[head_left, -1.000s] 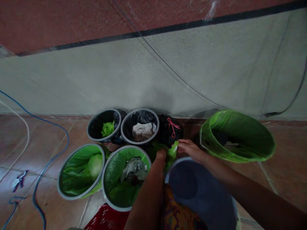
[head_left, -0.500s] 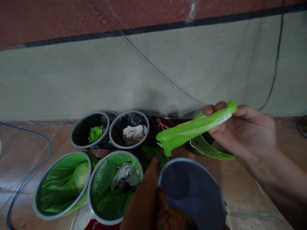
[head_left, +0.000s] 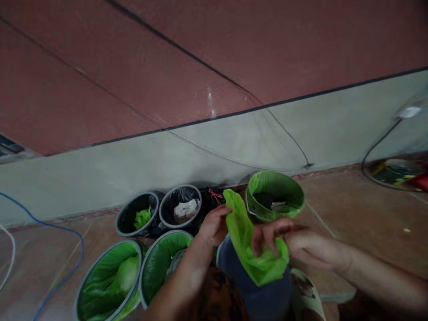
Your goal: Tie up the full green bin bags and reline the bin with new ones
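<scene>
Strip of thin, crumpled, bright green plastic point(head_left: 239, 232) stretches between two separated hands, above a round grey-blue tub point(head_left: 229, 256). The left hand point(head_left: 214, 225) pinches its upper edge; the right hand point(head_left: 279, 236) touches lower down, fingers bent, though I can't tell how firmly. Just behind stands a round green-lined bin point(head_left: 289, 191).

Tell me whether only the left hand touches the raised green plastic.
No: the left hand holds the green plastic near its top, and the right hand touches it lower down.
</scene>
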Available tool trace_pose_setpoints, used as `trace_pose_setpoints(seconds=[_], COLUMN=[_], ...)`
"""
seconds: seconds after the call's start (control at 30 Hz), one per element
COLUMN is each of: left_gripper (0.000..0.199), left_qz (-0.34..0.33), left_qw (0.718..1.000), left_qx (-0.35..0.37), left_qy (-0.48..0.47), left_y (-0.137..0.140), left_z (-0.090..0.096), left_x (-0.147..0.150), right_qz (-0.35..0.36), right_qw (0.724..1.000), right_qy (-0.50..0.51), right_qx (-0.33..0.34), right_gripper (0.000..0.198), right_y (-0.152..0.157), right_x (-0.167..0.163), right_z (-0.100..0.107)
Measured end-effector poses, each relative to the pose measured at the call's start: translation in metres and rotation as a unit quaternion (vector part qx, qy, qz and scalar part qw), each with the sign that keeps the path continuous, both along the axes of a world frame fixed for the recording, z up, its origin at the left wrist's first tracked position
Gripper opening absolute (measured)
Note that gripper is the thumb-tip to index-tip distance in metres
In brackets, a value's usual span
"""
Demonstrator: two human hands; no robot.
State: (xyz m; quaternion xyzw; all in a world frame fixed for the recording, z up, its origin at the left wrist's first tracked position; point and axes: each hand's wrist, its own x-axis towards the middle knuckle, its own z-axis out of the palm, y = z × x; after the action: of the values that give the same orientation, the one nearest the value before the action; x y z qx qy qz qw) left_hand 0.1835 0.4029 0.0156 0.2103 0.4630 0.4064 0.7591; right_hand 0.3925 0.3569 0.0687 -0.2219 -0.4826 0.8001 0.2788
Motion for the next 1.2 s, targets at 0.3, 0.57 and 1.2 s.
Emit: trace_pose_setpoints(seconds=[0.3,0.57,1.2], left_gripper=[0.025,0.036,0.046], left_qz=[0.054,0.054,-0.125], left_qw=[0.996,0.993,0.621], left_qx=[0.043,-0.037,0.234], left_qy=[0.057,0.097,0.738], left_y=[-0.071,-0.110,-0.084], left_z=[0.033,0.028,-0.012], left_x=[0.000,0.016,0.013], right_qz=[-0.122,-0.208,-0.117], right_qw=[0.932,0.959,0.702], right_qy=[-0.335,-0.192,-0.619], right_qx=[0.059,-0.034,0.332], right_gripper=[0.041,0.063,0.037], right_y=[-0.005,-0.006,-0.019], right_x=[0.049,0.027,0.045], right_z=[-0.081,-0.083,-0.101])
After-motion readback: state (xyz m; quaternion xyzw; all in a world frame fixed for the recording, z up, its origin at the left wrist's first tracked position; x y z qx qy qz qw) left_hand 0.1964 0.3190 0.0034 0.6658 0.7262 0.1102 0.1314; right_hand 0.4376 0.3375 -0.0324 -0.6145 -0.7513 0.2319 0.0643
